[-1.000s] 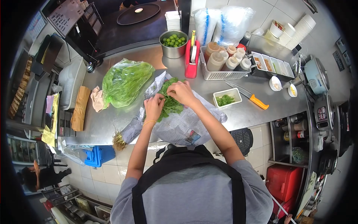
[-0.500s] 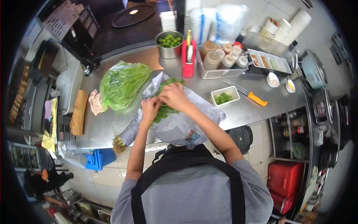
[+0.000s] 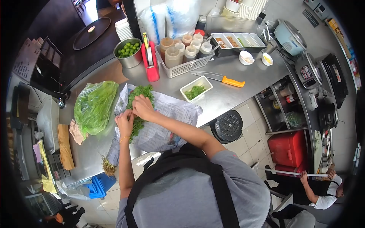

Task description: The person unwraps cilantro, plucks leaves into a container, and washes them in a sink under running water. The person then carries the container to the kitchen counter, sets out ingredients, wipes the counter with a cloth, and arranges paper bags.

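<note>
A bunch of leafy green herbs point(image 3: 140, 126), which looks like coriander, lies on a sheet of newspaper point(image 3: 163, 110) on the steel counter. Its pale roots point(image 3: 108, 166) stick out of the paper at the counter's front edge. My left hand point(image 3: 124, 121) is closed on the herbs, fingertips pinched. Just right of it, my right hand point(image 3: 143, 109) is also closed over the leaves, its fingertips meeting those of the left. What exactly sits between the fingertips is too small to make out. Picked leaves lie in a white tub point(image 3: 196, 89) to the right.
Left of the paper sits a plastic bag of greens point(image 3: 95, 106). Behind are a pot of limes point(image 3: 128, 53), a red tape dispenser point(image 3: 150, 62) and a basket of bottles point(image 3: 186, 68). An orange-handled knife point(image 3: 232, 82) lies right. A person point(image 3: 315, 190) holds a pole at lower right.
The head view has shifted right, so the counter appears further left. Both hands stay together at the herbs. A person with a pole has come into view at lower right.
</note>
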Motion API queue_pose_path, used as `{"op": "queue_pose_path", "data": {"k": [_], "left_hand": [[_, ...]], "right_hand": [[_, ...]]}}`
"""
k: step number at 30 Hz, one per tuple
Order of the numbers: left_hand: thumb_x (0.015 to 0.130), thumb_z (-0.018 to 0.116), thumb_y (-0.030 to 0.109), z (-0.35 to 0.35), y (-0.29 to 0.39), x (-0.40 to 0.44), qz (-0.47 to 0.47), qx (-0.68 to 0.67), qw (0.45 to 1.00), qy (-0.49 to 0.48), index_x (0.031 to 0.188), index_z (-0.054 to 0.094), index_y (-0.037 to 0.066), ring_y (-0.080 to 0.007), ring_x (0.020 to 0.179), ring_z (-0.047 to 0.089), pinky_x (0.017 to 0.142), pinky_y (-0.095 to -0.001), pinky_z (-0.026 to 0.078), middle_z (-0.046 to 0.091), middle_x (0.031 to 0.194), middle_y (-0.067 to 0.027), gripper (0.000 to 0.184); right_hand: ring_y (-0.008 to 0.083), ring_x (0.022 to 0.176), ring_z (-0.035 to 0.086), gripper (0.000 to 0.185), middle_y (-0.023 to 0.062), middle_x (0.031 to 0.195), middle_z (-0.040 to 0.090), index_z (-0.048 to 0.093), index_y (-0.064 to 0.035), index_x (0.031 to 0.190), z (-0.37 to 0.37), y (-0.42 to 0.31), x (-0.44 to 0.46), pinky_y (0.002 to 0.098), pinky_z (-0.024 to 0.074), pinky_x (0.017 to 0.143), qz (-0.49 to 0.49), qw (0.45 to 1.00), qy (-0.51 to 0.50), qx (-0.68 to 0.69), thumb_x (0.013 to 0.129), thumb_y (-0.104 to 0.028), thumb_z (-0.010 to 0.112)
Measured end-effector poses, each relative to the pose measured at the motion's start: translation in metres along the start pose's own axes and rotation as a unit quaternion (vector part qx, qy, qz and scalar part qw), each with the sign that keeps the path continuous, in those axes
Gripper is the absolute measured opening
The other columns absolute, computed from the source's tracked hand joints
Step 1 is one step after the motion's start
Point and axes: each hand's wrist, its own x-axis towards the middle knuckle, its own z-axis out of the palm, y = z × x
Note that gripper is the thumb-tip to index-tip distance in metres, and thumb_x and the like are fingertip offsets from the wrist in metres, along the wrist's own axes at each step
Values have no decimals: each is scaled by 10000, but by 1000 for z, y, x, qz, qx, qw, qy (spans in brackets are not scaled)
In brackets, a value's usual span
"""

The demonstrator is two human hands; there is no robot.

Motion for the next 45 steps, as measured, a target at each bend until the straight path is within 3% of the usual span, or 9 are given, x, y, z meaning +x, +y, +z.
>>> {"op": "queue_pose_path", "data": {"k": [7, 9, 14, 18, 20, 23, 28, 36, 45], "left_hand": [[794, 638, 148, -24, 19, -1, -19, -30, 999, 23, 1144, 578, 90, -199, 804, 583, 852, -363, 355, 652, 811, -31, 360], [796, 639, 152, -42, 26, -5, -20, -44, 998, 41, 1154, 573, 78, -206, 838, 581, 865, -365, 358, 651, 846, -35, 371], [796, 637, 147, -74, 8, -34, -49, -34, 996, 60, 1100, 605, 76, -210, 886, 579, 838, -349, 388, 656, 906, -45, 313], [801, 628, 163, -91, -20, -56, -70, 14, 996, 55, 1075, 612, 56, -287, 964, 564, 855, -393, 411, 630, 1017, -122, 295], [812, 620, 276, -98, -39, -70, -134, 36, 990, -30, 1176, 538, 24, -357, 1067, 507, 906, -415, 395, 545, 1156, -204, 450], [817, 596, 405, -88, -75, -86, -205, 13, 972, -112, 1276, 417, -33, -379, 1145, 456, 941, -400, 379, 454, 1242, -271, 659], [818, 609, 374, -91, -65, -73, -222, -111, 953, -173, 1261, 414, -67, -308, 1042, 549, 877, -357, 428, 560, 1101, -246, 655], [774, 647, 281, -74, -83, -65, -128, -65, 958, -249, 1064, 534, -4, -323, 826, 602, 739, -360, 461, 600, 887, -198, 422], [695, 651, 224, -61, -40, -101, -38, 109, 992, -47, 991, 560, 75, -312, 980, 516, 776, -422, 458, 541, 931, -130, 344]], "right_hand": [[228, 692, 614, 9, 74, 743, 636, 639, -90, 727, -143, 45, -13, 321, 477, 610, 95, 961, 239, 102, 727, -91, 630], [218, 732, 625, 43, 49, 727, 658, 644, -104, 771, -178, 75, -35, 398, 397, 825, 185, 954, 229, -54, 729, -106, 639], [246, 783, 612, 67, 45, 722, 661, 651, -105, 802, -184, 124, -67, 476, 293, 908, 281, 935, 174, -129, 744, -136, 639], [284, 803, 582, 176, 97, 823, 642, 649, -95, 919, -188, 136, -74, 495, 309, 898, 173, 862, 345, -327, 764, -177, 638], [281, 766, 572, 225, 121, 868, 621, 639, -87, 978, -212, 126, -75, 407, 394, 821, 154, 886, 350, -261, 781, -195, 628], [277, 647, 594, 270, 125, 734, 633, 658, -42, 875, -223, 106, -91, 343, 449, 614, 273, 940, 175, -108, 833, -299, 586], [167, 520, 601, 626, 103, 591, 620, 657, 24, 761, -190, 106, -155, 288, 479, 545, 446, 869, -199, 84, 806, -585, 517], [148, 846, 585, 455, 71, 966, 616, 549, 17, 1111, -94, 41, -192, 269, 477, 725, 378, 847, -34, 373, 807, -300, 667], [166, 1114, 487, 442, 46, 1221, 529, 505, -27, 1206, -68, -48, -22, 322, 311, 1003, 233, 721, -225, 613, 890, -333, 551]]}}
